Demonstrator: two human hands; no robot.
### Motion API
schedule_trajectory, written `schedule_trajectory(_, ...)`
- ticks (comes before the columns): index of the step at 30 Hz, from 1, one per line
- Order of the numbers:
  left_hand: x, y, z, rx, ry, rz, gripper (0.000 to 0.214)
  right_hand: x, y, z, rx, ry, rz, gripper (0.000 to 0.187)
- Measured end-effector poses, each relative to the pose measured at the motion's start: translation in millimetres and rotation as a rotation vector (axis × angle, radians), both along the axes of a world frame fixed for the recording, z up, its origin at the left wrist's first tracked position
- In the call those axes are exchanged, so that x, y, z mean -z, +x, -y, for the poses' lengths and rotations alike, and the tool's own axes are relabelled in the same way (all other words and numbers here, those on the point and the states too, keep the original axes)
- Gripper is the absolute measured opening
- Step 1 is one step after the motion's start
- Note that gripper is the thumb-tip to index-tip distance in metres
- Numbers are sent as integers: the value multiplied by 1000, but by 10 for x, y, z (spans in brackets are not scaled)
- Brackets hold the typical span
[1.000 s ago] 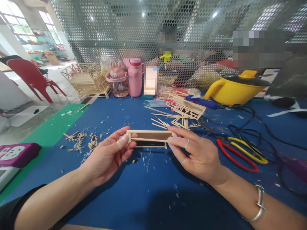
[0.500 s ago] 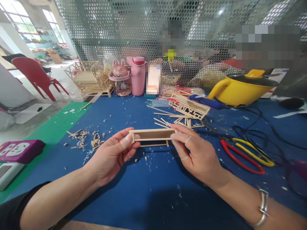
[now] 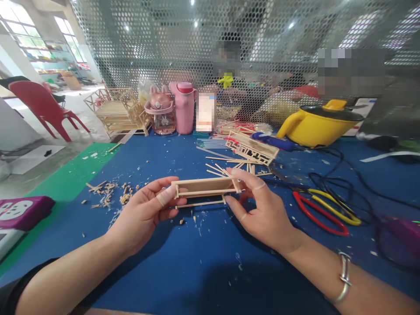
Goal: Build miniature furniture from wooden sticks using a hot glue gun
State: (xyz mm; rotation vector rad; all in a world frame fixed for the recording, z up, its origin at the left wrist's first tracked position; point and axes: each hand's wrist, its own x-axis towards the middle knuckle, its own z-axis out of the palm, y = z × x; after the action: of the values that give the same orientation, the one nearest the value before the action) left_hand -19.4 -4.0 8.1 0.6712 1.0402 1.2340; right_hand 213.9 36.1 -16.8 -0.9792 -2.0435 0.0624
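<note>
A small frame of thin wooden sticks (image 3: 205, 187), long and narrow with a flat panel inside, is held above the blue tabletop (image 3: 157, 275). My left hand (image 3: 144, 214) pinches its left end between thumb and fingers, with tape around the thumb. At the right end is my right hand (image 3: 265, 212); its index finger touches the upper corner and its thumb lies by the lower bar. Tape is wrapped on fingers of this hand too. Loose sticks (image 3: 216, 170) lie just behind the frame.
Wood scraps (image 3: 101, 192) are scattered at left. Red-and-yellow-handled pliers (image 3: 323, 214) and black cables lie right. Behind stand a yellow pot (image 3: 318, 127), a blue-handled tool (image 3: 274, 141), a wooden lattice piece (image 3: 251, 148), a phone (image 3: 206, 111), a pink bottle (image 3: 184, 109) and a larger stick model (image 3: 118, 111).
The frame's right end has tipped slightly downward and toward me. My right thumb has moved off the front bar to lower down, opening the grip wider. The whole view has shifted a little.
</note>
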Motion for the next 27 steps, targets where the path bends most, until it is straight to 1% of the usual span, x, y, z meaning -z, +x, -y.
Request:
schedule_trajectory(2,10,4,0,8,8,-18,21,14,0,-25,36,-75,-31,55)
schedule_trajectory(4,15,5,4,11,17,-37,21,13,7,-58,27,-142,-12,51)
schedule_trajectory(7,5,-17,15,17,29,-72,25,-35,29,-95,-12,-190,27,28)
schedule_trajectory(9,-10,-50,24,63,40,-117,26,-98,52,-100,-20,-180,15,20)
schedule_trajectory(11,-28,-83,35,177,38,-183,30,-170,78,-97,-42,-203,-19,22)
schedule_trajectory(13,-45,-93,45,359,14,-259,44,-227,101,-98,-115,-304,-54,24)
schedule_trajectory(15,-56,-71,55,543,21,-333,54,-258,115,-105,-200,-393,-84,20)
schedule_trajectory(16,-58,-52,58,601,41,-365,55,-263,119,-109,-217,-396,-98,17)
schedule_trajectory(17,-55,-32,58,623,65,-390,55,-262,122,-111,-213,-371,-113,15)
schedule_trajectory(18,-48,-16,55,614,83,-402,55,-256,123,-111,-187,-323,-133,14)
schedule_trajectory(19,-35,-6,47,576,90,-396,55,-246,124,-109,-150,-267,-158,14)
schedule_trajectory(22,23,-24,-8,399,80,-290,54,-193,117,-90,-85,-131,-215,14)
schedule_trajectory(24,56,-57,-65,264,108,-229,48,-146,103,-82,-96,-73,-229,14)
schedule_trajectory(27,59,-97,-155,82,209,-227,39,-79,83,-97,-148,-51,-211,17)
